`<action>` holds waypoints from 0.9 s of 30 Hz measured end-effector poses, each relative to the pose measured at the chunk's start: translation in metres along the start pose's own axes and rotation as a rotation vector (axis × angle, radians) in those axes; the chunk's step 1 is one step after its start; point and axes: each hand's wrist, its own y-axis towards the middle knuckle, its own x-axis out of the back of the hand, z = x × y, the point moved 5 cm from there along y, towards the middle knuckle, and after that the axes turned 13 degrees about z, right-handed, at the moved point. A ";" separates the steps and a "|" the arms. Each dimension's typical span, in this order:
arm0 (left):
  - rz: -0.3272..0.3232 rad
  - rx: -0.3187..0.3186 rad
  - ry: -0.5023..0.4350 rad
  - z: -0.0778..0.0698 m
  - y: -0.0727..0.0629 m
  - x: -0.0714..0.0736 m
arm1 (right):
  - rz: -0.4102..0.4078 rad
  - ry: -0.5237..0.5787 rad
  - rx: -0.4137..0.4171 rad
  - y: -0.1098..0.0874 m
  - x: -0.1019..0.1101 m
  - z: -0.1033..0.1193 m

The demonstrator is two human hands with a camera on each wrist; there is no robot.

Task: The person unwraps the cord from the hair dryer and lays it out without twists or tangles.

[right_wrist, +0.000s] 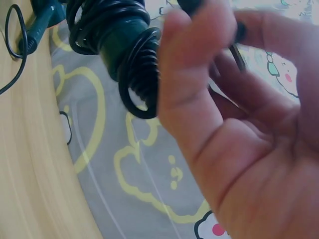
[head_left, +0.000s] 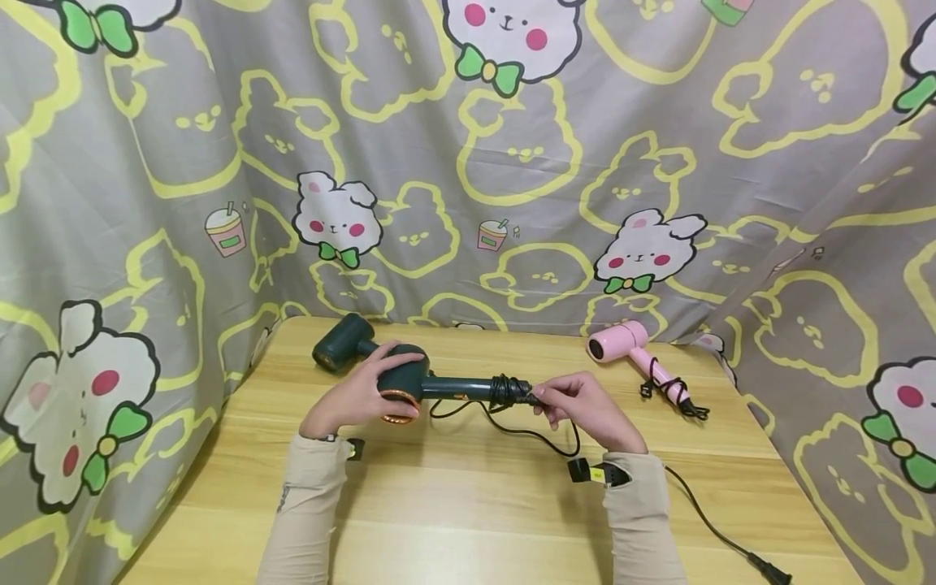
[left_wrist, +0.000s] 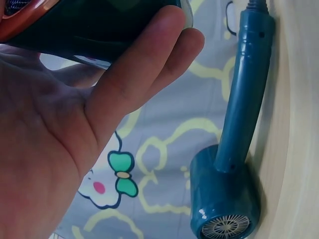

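Observation:
My left hand [head_left: 358,398] grips the head of a dark green hair dryer [head_left: 459,388] with a copper-coloured rim, holding it above the table with its handle pointing right. Black cord [head_left: 528,433] is wound in several loops round the handle's end, and more of it hangs slack below. At that end my right hand [head_left: 588,410] pinches the cord between thumb and fingers. The right wrist view shows the wound coils [right_wrist: 112,22] beside the fingers; the exact pinched spot is partly hidden. Another dark green hair dryer [head_left: 342,343] lies behind the left hand.
A pink hair dryer [head_left: 621,340], its black cord wrapped round the handle, lies at the back right of the wooden table [head_left: 468,520]. The cord's plug [head_left: 771,569] rests near the front right. A patterned grey curtain [head_left: 424,146] surrounds the table's back and sides.

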 end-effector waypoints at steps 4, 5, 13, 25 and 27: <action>-0.014 -0.003 -0.012 0.000 -0.002 0.004 | 0.071 -0.032 -0.002 0.001 -0.005 -0.003; -0.014 -0.003 -0.015 0.001 -0.003 0.005 | 0.080 -0.030 -0.002 0.002 -0.005 -0.003; -0.027 -0.011 -0.019 0.004 -0.008 0.010 | 0.194 0.041 -0.024 0.006 -0.012 -0.015; -0.044 -0.043 -0.039 0.001 -0.012 0.015 | 0.265 0.159 -0.087 0.020 -0.012 -0.052; -0.042 -0.046 -0.042 0.000 -0.013 0.015 | 0.253 0.154 -0.104 0.021 -0.010 -0.056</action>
